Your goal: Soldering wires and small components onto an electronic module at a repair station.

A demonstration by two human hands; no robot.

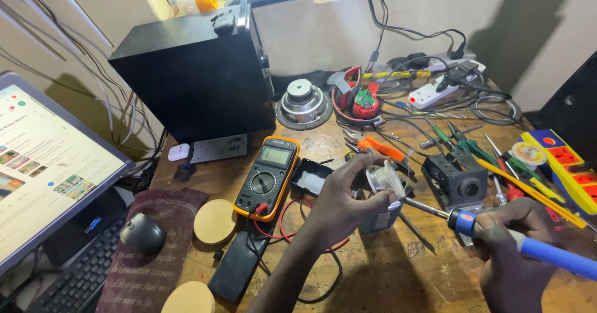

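My left hand (341, 204) holds a small round tin with a clear lid (384, 182), tilted toward me above the wooden bench. My right hand (513, 251) grips a blue-handled soldering iron (547, 255); its metal tip (423, 208) points left and touches or nearly touches the tin. A yellow multimeter (267, 176) with red and black leads lies just left of my left hand. A small black tray (309, 177) sits between them.
A black speaker box (193, 70) stands at the back left, with a loose speaker cone (303, 103) beside it. Screwdrivers and pliers (472, 148), a black metal block (457, 179), power strips (563, 163), a laptop (43, 163), a mouse (142, 233) and round wooden discs (214, 221) crowd the bench.
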